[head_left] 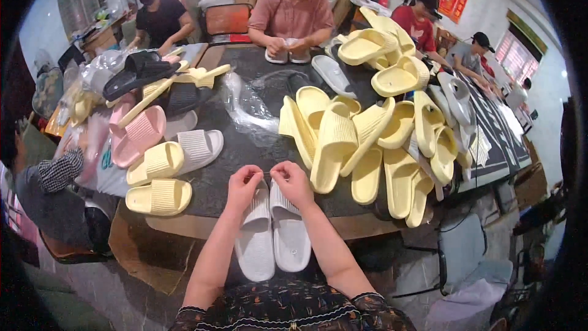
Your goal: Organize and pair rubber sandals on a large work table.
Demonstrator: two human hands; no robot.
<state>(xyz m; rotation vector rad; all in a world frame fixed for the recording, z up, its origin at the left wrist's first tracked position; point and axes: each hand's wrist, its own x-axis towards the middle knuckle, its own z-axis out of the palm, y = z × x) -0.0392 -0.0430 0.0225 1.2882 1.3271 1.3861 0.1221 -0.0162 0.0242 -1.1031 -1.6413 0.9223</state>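
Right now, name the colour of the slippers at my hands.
Those slippers are pale grey; head view.

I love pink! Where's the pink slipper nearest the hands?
In the head view, the pink slipper is left on the table, just beyond two yellow slippers.

The pair of light grey slippers point(254, 257) looks made of a foam-like plastic, matt, with ribbed straps point(282, 206) and footbeds point(293, 248) that appear finely grained; the yellow slippers point(337, 147) seem to be of similar material, also matt and ribbed on the upper part; the dark tabletop point(211, 193) appears dull and somewhat rough; the clear bag point(248, 110) is of thin plastic, wrinkled and glossy; the brown sheet point(147, 248) below the table resembles cardboard, with a dull face; the checked sleeve point(61, 170) and the dark patterned garment point(288, 309) are of cloth.
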